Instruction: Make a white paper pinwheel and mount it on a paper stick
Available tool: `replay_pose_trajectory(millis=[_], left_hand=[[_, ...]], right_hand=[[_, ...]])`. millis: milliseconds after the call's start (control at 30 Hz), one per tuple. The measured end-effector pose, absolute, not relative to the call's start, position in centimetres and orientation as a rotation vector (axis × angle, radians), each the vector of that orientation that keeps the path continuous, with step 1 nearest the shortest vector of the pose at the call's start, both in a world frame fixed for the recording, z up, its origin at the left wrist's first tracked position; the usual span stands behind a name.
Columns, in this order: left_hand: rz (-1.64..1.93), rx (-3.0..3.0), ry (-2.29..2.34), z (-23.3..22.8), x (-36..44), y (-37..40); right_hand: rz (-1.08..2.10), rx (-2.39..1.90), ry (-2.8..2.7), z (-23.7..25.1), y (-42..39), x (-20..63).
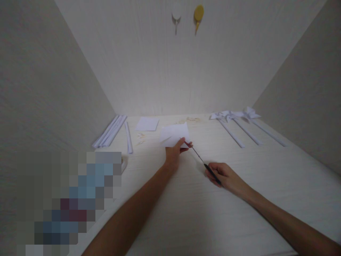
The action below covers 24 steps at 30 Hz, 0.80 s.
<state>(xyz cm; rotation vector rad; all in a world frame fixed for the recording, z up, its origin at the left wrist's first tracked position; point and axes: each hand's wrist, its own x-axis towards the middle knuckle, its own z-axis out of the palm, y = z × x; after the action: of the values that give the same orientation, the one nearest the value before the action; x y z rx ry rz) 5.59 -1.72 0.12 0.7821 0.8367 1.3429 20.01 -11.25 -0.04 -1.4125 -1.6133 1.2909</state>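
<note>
White table (186, 213) bare around left hand (174, 153) pinching paper (174, 135); right hand (226, 176) grips scissors (201, 160).

We see a pale tabletop (186, 213): rolled paper sticks (110, 131) at left centre, a square sheet (147, 123) beside them, paper pinwheels (239, 124) at right centre, and small scraps (140, 138).

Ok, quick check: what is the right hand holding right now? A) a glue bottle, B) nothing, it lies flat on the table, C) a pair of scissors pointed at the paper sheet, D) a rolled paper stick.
C: the right hand grips the dark handle of the scissors, whose blades reach toward the white paper sheet held up by the left hand.
</note>
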Motion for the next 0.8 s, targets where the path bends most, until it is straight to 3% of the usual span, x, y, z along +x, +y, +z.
replay_pose_trajectory(millis=[567,800], left_hand=[[1.358,0.729,0.843,0.38,5.55,-1.64],[1.280,0.901,0.809,0.28,5.63,-2.09]], right_hand=[[1.278,-1.390,-1.588,-0.53,-11.23,20.07],[1.187,-1.291,-1.304,-0.38,-10.89,19.76]])
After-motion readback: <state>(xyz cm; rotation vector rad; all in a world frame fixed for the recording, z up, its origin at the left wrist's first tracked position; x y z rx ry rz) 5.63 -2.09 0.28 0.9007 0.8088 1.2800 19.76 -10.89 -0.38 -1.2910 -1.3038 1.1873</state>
